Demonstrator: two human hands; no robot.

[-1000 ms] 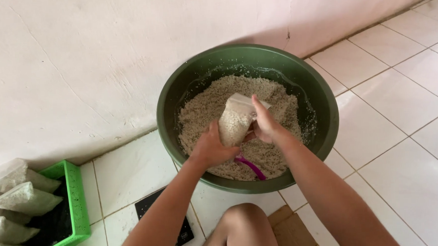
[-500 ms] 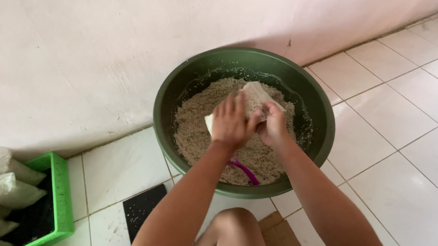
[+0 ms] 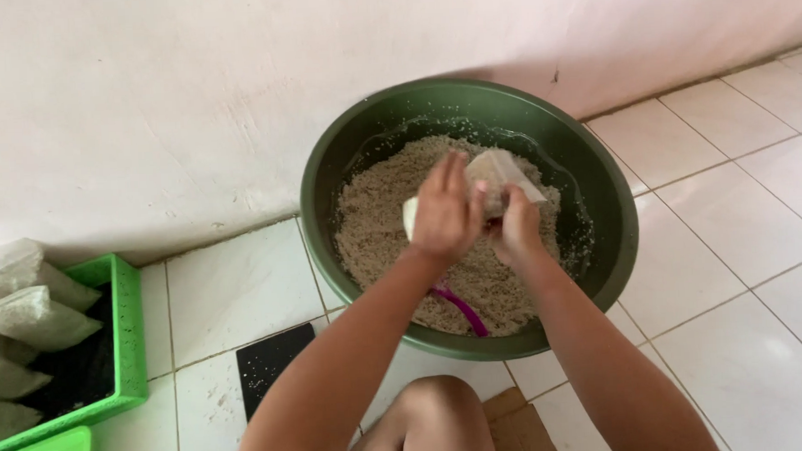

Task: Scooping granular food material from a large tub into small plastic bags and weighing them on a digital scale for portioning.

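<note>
A large dark green basin (image 3: 326,166) stands on the tiled floor against the wall, filled with pale brown grainy mix (image 3: 374,227). Over it, both hands hold a small clear plastic bag (image 3: 505,174) packed with the same mix. My left hand (image 3: 444,210) covers the bag's near side with fingers pointing up. My right hand (image 3: 513,222) grips it from below and behind. A purple scoop handle (image 3: 461,310) pokes out of the mix near the basin's front rim.
A bright green crate (image 3: 128,337) at the left holds several filled bags (image 3: 26,314). A black flat scale (image 3: 272,366) lies on the floor before the basin. My knee (image 3: 432,423) and a piece of cardboard (image 3: 518,428) are at the bottom.
The bag has turned from upright to lying sideways between the hands, and my left hand has moved over its front. The view shifted slightly.
</note>
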